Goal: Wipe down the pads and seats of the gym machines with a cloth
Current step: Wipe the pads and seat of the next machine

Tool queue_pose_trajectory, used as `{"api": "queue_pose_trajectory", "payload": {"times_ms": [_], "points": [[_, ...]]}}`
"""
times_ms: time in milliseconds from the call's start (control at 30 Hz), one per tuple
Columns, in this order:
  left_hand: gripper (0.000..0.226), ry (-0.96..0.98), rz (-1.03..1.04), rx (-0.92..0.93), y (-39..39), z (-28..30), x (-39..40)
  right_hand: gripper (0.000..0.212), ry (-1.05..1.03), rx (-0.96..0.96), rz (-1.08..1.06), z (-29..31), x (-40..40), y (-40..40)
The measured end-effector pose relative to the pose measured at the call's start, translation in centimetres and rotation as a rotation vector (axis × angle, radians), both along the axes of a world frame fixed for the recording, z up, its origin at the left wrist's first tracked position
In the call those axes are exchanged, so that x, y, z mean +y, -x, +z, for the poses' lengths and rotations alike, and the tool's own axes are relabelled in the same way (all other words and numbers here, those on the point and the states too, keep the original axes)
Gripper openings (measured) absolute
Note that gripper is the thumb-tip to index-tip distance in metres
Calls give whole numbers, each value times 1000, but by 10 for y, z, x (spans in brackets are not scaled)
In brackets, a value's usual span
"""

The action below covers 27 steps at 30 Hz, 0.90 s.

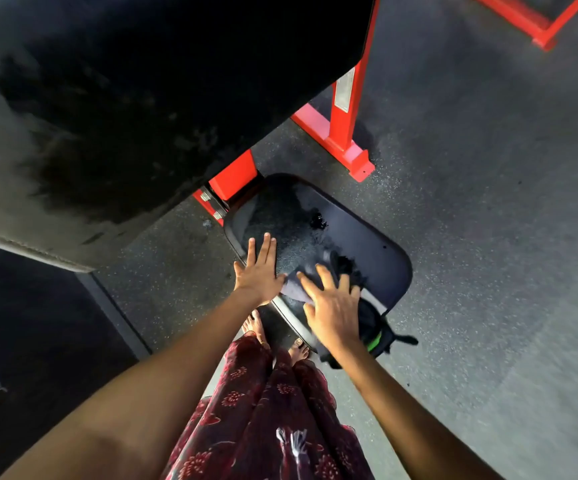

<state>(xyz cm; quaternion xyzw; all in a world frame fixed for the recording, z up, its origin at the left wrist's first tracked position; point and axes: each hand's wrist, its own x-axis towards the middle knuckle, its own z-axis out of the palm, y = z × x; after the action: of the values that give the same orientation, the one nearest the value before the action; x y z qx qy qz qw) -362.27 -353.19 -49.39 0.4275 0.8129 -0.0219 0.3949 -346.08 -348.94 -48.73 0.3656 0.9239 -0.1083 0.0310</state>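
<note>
Cloth [298, 284] lies on seat [360, 244] under my right hand [332, 310], fingers spread flat, gripping nothing; left hand [258, 271] flat beside. I'd press evenly, sweep beyond fingertips toward the far edge

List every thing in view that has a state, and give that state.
seat: dark, part dull and speckled, part smooth; surface torn.
cloth: grey, crumpled on the seat under the right hand.
left hand: fingers straight, flat on the seat.
right hand: fingers spread, pressing the cloth.
back pad: smeared with wet-looking streaks.
</note>
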Motion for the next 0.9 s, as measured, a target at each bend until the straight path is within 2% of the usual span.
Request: {"api": "queue_pose_trajectory", "payload": {"times_ms": [67, 167, 233, 400, 467, 533, 600, 633, 700, 833, 900], "points": [[71, -9, 1, 0, 2, 2, -1, 65, 26, 46, 126, -2, -14, -15], [68, -23, -4, -7, 7, 4, -4, 63, 30, 36, 478, -3, -4, -53], [69, -23, 0, -17, 7, 5, -4, 64, 8, 6, 537, -2, 18, -62], [69, -15, 25, -16, 0, 5, -1, 62, 10, 36, 103, 3, 14, -30], [69, -10, 14, -2, -2, 6, 0, 65, 31, 57, 151, 2, -6, -26], [69, -7, -4, 14, -1, 7, -1, 66, 39, 48, 348, -1, -14, -39], [68, -15, -17, 27, 1, 6, -2, 67, 36, 26, 486, -2, 4, -54], [68, -17, -20, 32, 0, 6, -3, 68, 26, 18, 488, -1, 17, -60], [68, -22, -16, 33, -2, 6, -3, 71, -9, 11, 382, -1, 43, -64], [69, -52, 34, 50, -12, 2, 0, 68, -39, -3, 7, 1, 55, -39], [70, -93, 102, 39, -16, 0, 0, 69, -33, 3, -12, 2, 39, -26]]}}
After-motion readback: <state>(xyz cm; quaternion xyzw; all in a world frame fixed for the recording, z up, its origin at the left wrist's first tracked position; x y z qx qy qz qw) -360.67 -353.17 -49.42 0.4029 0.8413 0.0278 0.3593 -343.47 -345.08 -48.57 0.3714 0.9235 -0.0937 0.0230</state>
